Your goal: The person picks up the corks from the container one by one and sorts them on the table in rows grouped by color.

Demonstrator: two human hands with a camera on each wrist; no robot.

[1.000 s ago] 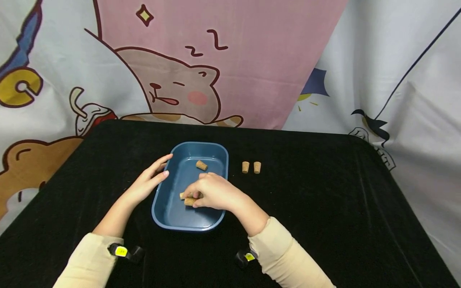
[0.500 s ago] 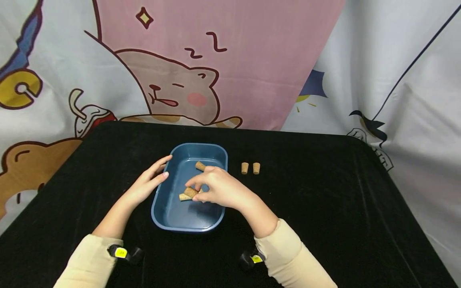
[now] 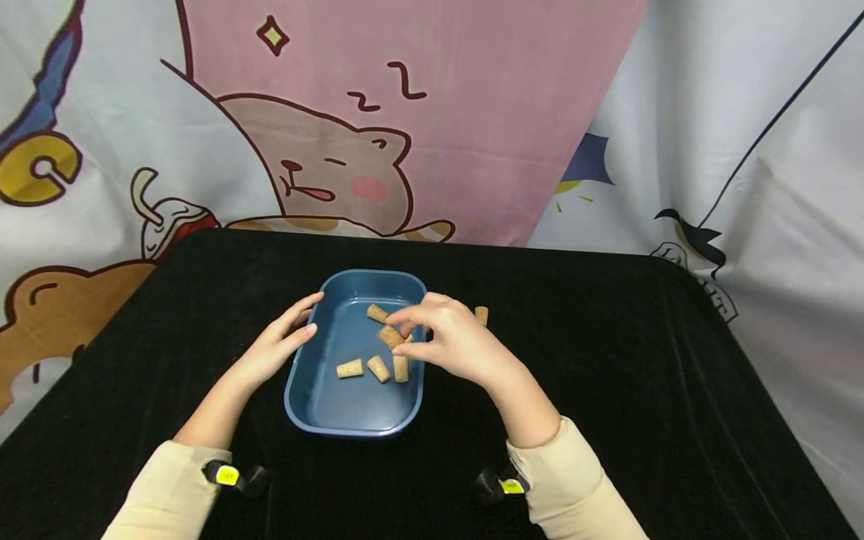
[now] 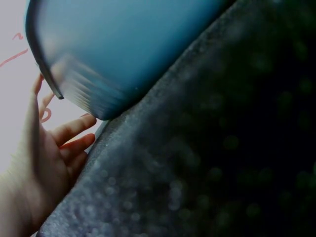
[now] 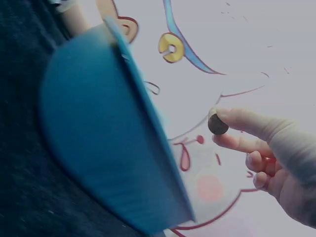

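A: Supporting surface?
B: Black-covered bench [image 3: 607, 375], beneath both sets of fingers.

A: Tray?
B: Blue tray [image 3: 358, 411], between the two hands. Smooth-walled; judged stiff and fairly light, so it could slide if nudged. Best hold: the rim, fingers along the outside.

A: Left hand [image 3: 278, 341]?
B: Fingers spread at the tray's rim, thumb apart from the rest, not curled round anything.

A: Right hand [image 3: 448, 337]?
B: Thumb and forefinger pinching one cork [image 3: 389, 336] by its sides. Right wrist view shows it held above the rim.

A: Other corks?
B: Far cork [image 3: 374, 312], in the tray just beyond the pinching fingertips. On the wearer's side of those fingertips, also in the tray: pale cork [image 3: 349, 368], slanted cork [image 3: 379, 369] and a third, upright-lying cork [image 3: 401, 369], partly covered by the thumb. Outside cork [image 3: 481, 315], on the bench just past the right knuckles, partly hidden.

A: Handling of a cork?
B: Judged very light, firm with slight give, grainy rather than slippery; edges may crumble. Take it mid-length across the sides, light squeeze; a loose one may roll.
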